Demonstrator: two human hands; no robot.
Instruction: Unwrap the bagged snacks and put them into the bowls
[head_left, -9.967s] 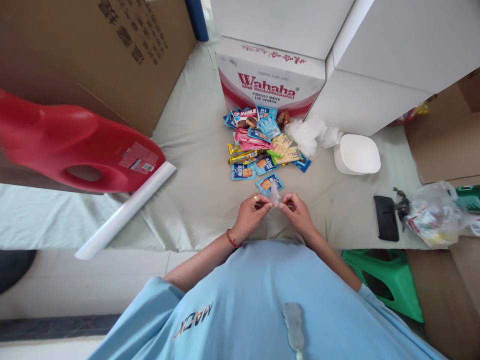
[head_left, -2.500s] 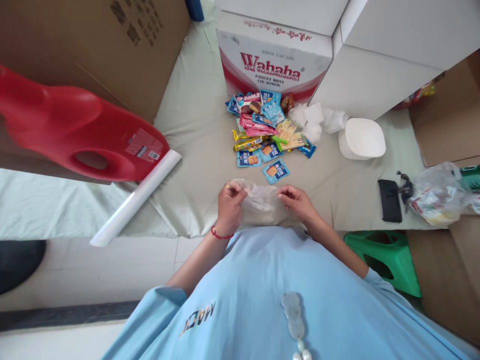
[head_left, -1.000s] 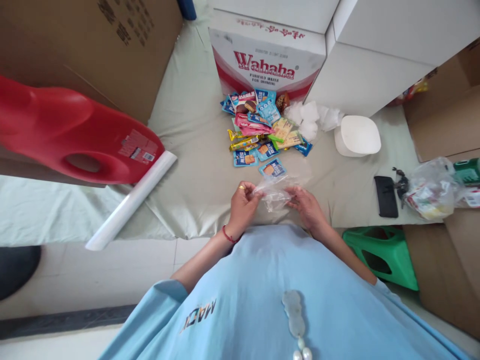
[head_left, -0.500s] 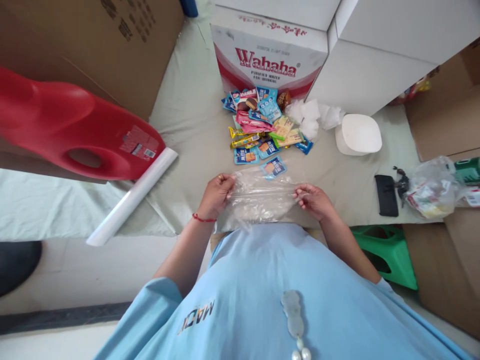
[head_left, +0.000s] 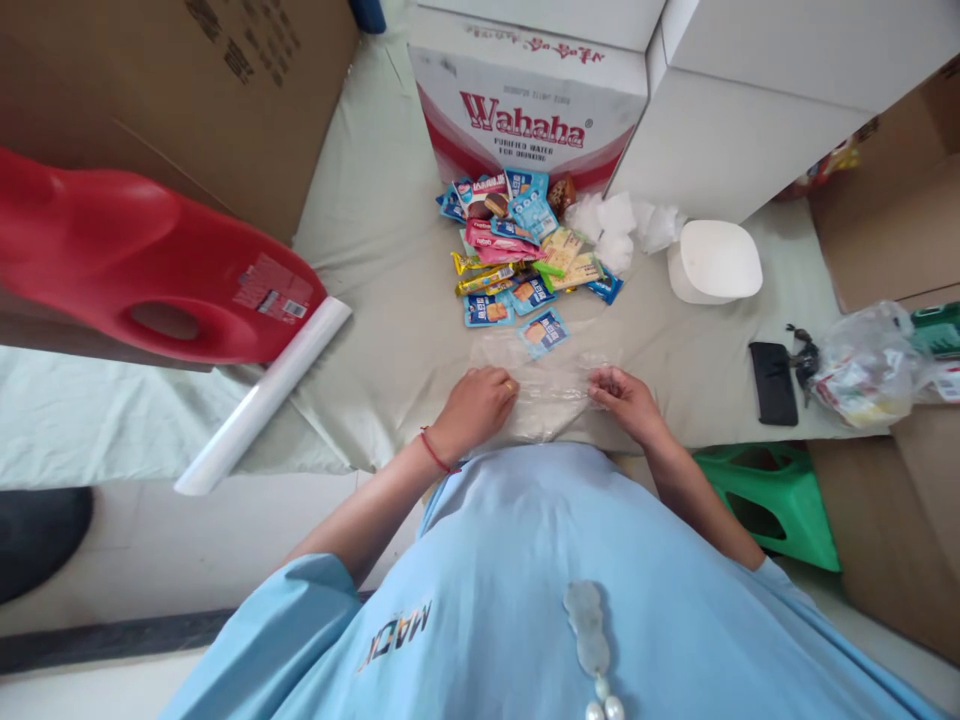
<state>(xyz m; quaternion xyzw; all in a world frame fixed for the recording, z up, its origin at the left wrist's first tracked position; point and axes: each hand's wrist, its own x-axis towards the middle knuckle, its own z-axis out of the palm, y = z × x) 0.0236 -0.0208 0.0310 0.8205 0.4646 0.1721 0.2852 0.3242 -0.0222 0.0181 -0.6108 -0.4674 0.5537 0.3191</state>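
A clear plastic bag lies flat and wrinkled at the table's front edge, close to my body. My left hand is closed over the bag's left side, knuckles up, its fingertips hidden beneath. At the other side my right hand pinches the film between thumb and fingers. Just beyond the bag is a blue snack packet, partly against the film's far edge. Behind it a heap of wrapped snacks spreads in front of a Wahaba-style white and red carton.
To the left, a red jug lies beside a roll of clear film that overhangs the table edge. On the right are a white tub, crumpled white tissues, a black phone and a filled plastic bag. A green stool stands below.
My left hand has moved right along the bag and turned knuckles up. The bag's raised edge now lies lower and flatter. My right hand stays nearly in place.
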